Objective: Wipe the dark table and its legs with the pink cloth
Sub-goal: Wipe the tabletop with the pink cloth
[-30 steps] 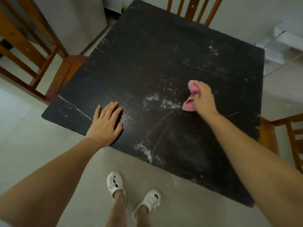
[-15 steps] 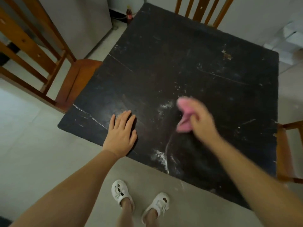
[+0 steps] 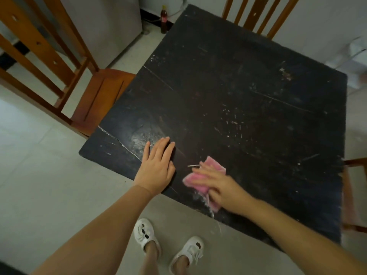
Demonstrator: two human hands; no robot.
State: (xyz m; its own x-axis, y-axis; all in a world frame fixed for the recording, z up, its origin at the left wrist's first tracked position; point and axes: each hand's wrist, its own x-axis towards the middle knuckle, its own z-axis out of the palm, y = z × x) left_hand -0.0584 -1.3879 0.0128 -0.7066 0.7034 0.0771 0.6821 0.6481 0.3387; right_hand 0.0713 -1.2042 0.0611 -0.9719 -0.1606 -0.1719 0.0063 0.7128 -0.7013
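Two white shoes (image 3: 147, 236) show at the bottom of the view, on the pale floor (image 3: 39, 175) just short of the table's near edge. Above them our arms reach forward onto the table (image 3: 248, 86), a dark square top, scratched and flecked with white.

Our right hand (image 3: 220, 187) lies on the cloth (image 3: 198, 180) close to that near edge, fingers laid over the pink fabric and pressing it to the wood. This part of the frame is blurred, so we cannot tell whether the fingers curl into the cloth or lie straight across it. Pink shows past the fingertips, and another strip shows under the heel of the hand, right at the table's edge (a whitish smear runs off the edge there).

Our left hand (image 3: 156, 165) rests flat on the table just beside the cloth, fingers straight and close together, holding nothing. Its fingertips touch a pale, dusty patch (image 3: 143, 137) near the left corner, where a light crack crosses the top.

Farther off, wooden chairs stand around the table: one at the left (image 3: 103, 92), one at the far side (image 3: 258, 14), and part of one at the right (image 3: 355, 163). A bottle (image 3: 164, 18) of dark liquid stands on the floor beyond the far left corner, beside a grey cabinet (image 3: 111, 26).
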